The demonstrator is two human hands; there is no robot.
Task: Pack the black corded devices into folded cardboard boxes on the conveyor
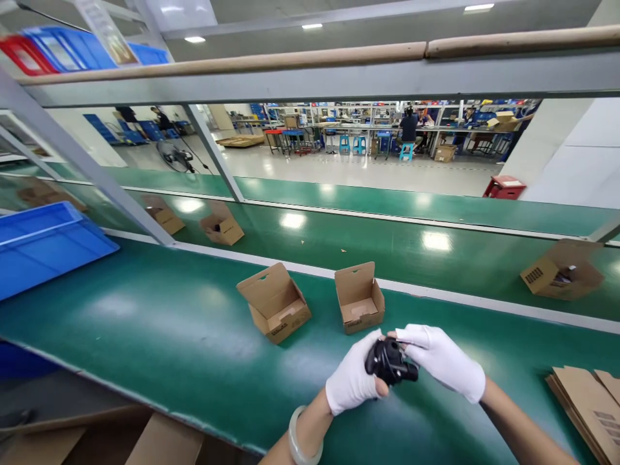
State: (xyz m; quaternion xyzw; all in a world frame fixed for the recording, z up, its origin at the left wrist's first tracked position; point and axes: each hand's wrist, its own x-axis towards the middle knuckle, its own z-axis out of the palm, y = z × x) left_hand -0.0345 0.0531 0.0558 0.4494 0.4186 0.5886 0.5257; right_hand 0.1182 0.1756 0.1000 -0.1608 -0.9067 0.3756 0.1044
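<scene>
Both hands wear white gloves with bare fingertips. My left hand [356, 378] is closed around a black device [389, 361] with rounded parts, whose exact kind I cannot make out. At its upper right side, my right hand [436, 355] has its fingers pinched together on something thin and dark that I cannot name. The device is held above the green worktop [203, 349]. Just beyond the hands stands an open cardboard box [361, 310] with its lid up. To its left is a second open cardboard box [278, 310], also lid up.
Flat cardboard pieces [588, 407] are stacked at the right edge. A blue bin [53, 242] sits at the left. Beyond a white rail, several open boxes, such as one cardboard box [564, 271], rest on a green belt [310, 232]. People work farther back.
</scene>
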